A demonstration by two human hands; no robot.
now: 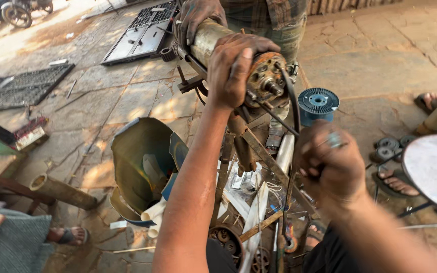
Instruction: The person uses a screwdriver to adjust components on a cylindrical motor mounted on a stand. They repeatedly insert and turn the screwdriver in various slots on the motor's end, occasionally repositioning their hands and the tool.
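A long rusty cylindrical pump motor (209, 38) lies tilted on a metal stand (251, 136), its open end with a shaft (268, 81) facing me. My left hand (233, 65) grips the rim of that end. My right hand (330, 159), a ring on one finger, is closed around a thin dark tool or cable (290, 108) that reaches up to the motor end. Another person's hand (195, 17) holds the far part of the cylinder.
A blue wire spool (318, 103) stands right of the motor. A dented metal drum (140, 162) with white pipes sits at lower left. A round white tabletop (433, 169) is at right. Sandalled feet (395, 183) and scrap lie on the stone floor.
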